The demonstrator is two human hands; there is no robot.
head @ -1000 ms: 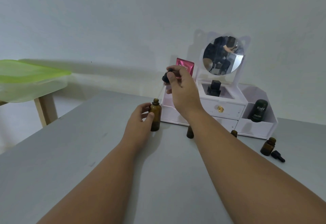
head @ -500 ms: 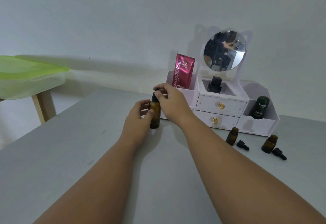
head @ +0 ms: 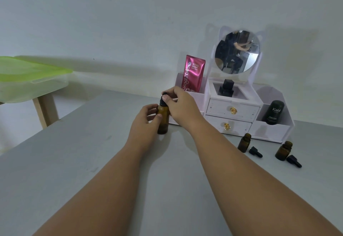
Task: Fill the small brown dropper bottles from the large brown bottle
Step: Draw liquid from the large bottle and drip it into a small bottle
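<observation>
The large brown bottle point(head: 163, 119) stands upright on the grey table point(head: 92, 161). My left hand point(head: 146, 119) grips its body from the left. My right hand point(head: 182, 105) pinches the black dropper cap point(head: 163, 101), which sits on the bottle's neck. Two small brown dropper bottles stand open at the right: one point(head: 244, 143) with its black dropper cap point(head: 255, 152) lying beside it, the other point(head: 283, 150) with its cap point(head: 293, 161) lying to its right.
A white organiser point(head: 241, 113) with a round mirror, two drawers, a pink sachet point(head: 194, 75), a black square bottle and a dark Kahf tube point(head: 274, 112) stands against the wall behind the bottles. A green-lidded tub on a wooden stool point(head: 27, 76) is at far left.
My right hand came down with the dropper cap from above the large bottle and set it onto the neck. The left hand stayed on the bottle.
</observation>
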